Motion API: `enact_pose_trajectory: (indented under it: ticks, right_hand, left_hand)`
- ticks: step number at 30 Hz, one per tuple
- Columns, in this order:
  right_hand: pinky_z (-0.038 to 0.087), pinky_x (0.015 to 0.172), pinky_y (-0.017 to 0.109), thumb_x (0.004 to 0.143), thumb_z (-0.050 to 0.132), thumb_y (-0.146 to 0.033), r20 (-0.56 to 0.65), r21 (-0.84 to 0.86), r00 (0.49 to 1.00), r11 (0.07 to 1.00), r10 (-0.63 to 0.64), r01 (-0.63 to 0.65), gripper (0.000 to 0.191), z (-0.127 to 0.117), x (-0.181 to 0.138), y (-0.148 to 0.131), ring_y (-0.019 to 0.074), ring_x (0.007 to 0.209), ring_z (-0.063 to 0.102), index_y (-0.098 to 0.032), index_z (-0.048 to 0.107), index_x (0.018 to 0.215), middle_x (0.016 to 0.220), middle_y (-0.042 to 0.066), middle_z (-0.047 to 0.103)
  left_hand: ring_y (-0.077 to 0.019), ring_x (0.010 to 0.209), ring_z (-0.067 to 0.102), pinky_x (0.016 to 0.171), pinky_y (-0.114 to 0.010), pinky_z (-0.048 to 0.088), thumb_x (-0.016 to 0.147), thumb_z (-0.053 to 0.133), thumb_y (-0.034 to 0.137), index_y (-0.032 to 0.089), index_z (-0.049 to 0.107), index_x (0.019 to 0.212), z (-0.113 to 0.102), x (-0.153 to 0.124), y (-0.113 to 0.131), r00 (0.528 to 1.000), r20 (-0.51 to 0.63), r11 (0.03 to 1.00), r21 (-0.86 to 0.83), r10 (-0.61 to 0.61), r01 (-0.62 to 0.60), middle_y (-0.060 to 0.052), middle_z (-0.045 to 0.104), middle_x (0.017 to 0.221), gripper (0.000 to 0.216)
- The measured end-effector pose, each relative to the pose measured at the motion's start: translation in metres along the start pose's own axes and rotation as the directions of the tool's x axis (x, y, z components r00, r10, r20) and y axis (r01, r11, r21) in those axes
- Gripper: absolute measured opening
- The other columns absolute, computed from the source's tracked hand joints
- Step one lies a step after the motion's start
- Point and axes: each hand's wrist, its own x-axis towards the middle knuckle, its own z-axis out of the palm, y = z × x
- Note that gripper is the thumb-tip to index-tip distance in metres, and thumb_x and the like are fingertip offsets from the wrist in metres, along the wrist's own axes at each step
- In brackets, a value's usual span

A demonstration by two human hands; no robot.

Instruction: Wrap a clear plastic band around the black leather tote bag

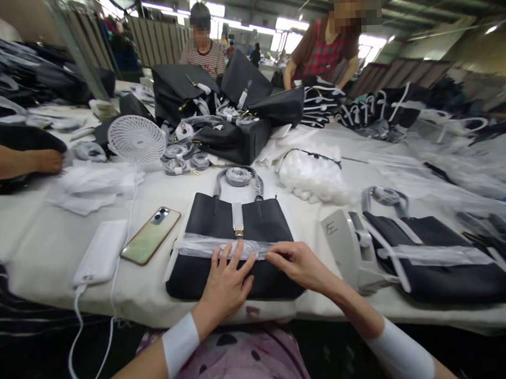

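Both hands point(227, 281) point(299, 265) press plastic band point(209, 245) across handbag point(221, 224).

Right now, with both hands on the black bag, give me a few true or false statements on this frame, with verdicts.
1. Both hands, left hand and right hand, rest on the black handbag. True.
2. A clear plastic strip lies across the bag under the fingers. True.
3. The phone lies right of the bag. False: it lies to its left.
4. The white fan sits on the bag. False: it stands apart on the table.
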Motion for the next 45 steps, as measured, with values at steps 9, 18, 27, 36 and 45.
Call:
enact_pose_trajectory:
  ticks: [9,18,27,36,45]
  right_hand:
    - [0.033,0.056,0.026,0.085,0.053,-0.035,0.077,-0.384,0.984,0.916,0.159,-0.118,0.028,0.026,0.054,0.020,0.0196,0.066,0.063,-0.021,0.072,0.070,0.070,0.006,0.070]
    - [0.047,0.064,0.032,0.081,0.059,-0.047,0.085,-0.500,0.951,0.838,0.298,-0.218,0.034,0.023,0.064,0.007,0.0306,0.080,0.069,-0.018,0.076,0.082,0.081,0.017,0.073]
    - [0.052,0.072,0.037,0.075,0.059,-0.069,0.022,-0.557,0.920,0.769,0.390,-0.313,0.061,0.015,0.056,0.014,0.0325,0.086,0.070,-0.013,0.075,0.094,0.090,0.021,0.073]
    - [0.047,0.071,0.032,0.077,0.062,-0.065,-0.216,-0.504,0.890,0.735,0.401,-0.453,0.047,-0.003,0.016,0.047,0.0257,0.085,0.066,-0.020,0.065,0.091,0.088,0.010,0.069]
    - [0.044,0.073,0.031,0.075,0.070,-0.036,-0.563,-0.010,0.788,0.952,0.248,-0.307,0.026,0.032,-0.005,0.085,0.0201,0.082,0.056,-0.023,0.048,0.081,0.085,0.001,0.056]
  left_hand:
    - [-0.0348,0.134,0.033,0.110,-0.058,0.023,0.090,0.050,0.050,0.036,0.037,0.143,0.001,0.000,-0.002,1.000,-0.003,1.000,0.012,0.013,-0.013,-0.007,0.030,0.154,0.056]
    - [-0.0388,0.132,0.032,0.109,-0.064,0.018,0.092,0.046,0.043,0.026,0.048,0.137,-0.002,0.002,0.006,0.996,0.011,0.994,0.056,0.089,-0.089,-0.002,0.033,0.154,0.049]
    - [-0.0375,0.130,0.036,0.109,-0.063,0.016,0.087,0.048,0.028,0.021,0.048,0.138,0.014,0.001,0.001,0.987,-0.049,0.986,0.072,0.153,-0.149,-0.007,0.046,0.145,0.052]
    - [-0.0362,0.129,0.038,0.112,-0.062,0.012,0.085,0.050,0.026,0.024,0.038,0.145,0.024,0.000,-0.003,0.972,-0.112,0.972,0.140,0.206,-0.189,-0.004,0.044,0.147,0.062]
    - [-0.0359,0.126,0.042,0.111,-0.063,0.015,0.081,0.052,0.022,0.025,0.023,0.150,0.055,-0.001,-0.009,0.940,-0.274,0.976,0.128,0.204,-0.174,-0.004,0.053,0.139,0.075]
